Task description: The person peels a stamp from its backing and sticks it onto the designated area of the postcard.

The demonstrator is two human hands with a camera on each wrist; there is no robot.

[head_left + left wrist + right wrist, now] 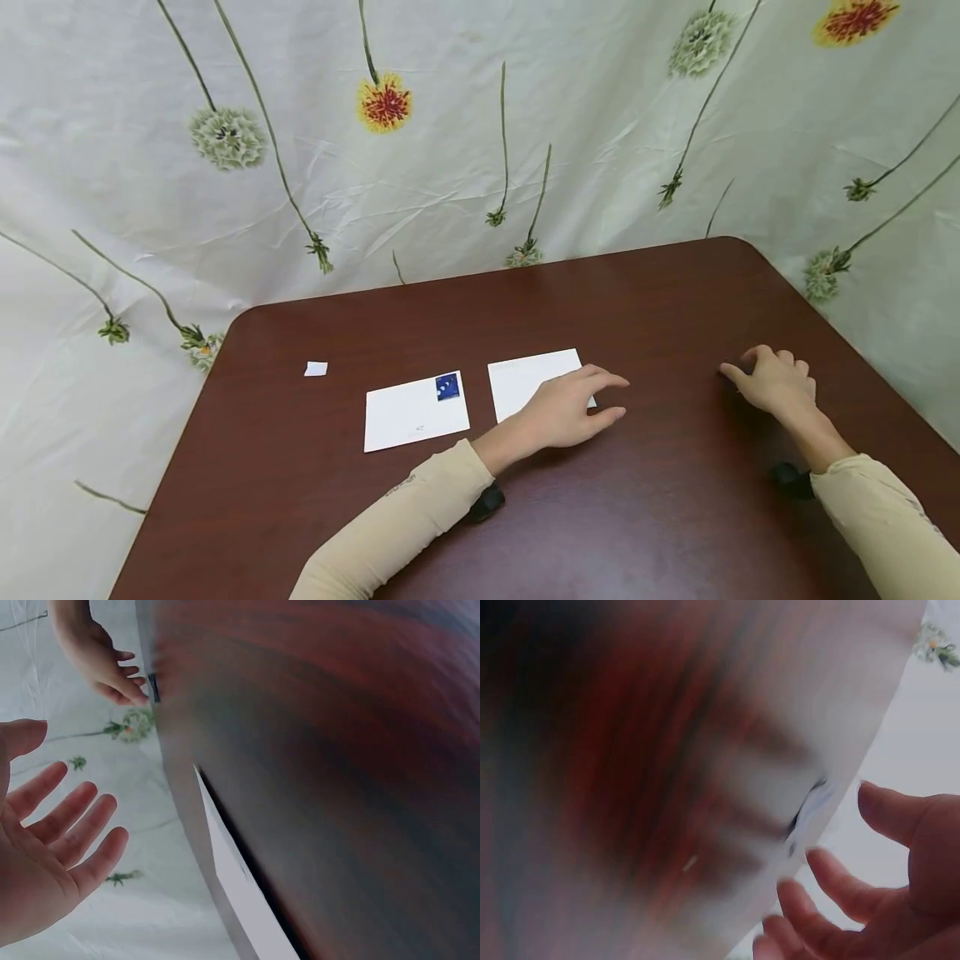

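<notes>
My left hand [566,408] hovers over the right-hand white card [525,375] and hides part of it. Its thumb and fingers are spread, with nothing between them, as the left wrist view also shows. Farther right, my right hand [776,383] is low over the table, thumb and fingers apart. Close to its fingertips is a small dark piece [154,687], seen in the left wrist view. Left of my left hand lies another white card [412,417] with a dark blue stamp [447,387] at its upper right corner.
A small white paper square [316,368] lies at the left of the dark red-brown table [645,500]. Behind the table hangs a white cloth [450,167] printed with flowers. The table's far and right edges are in view.
</notes>
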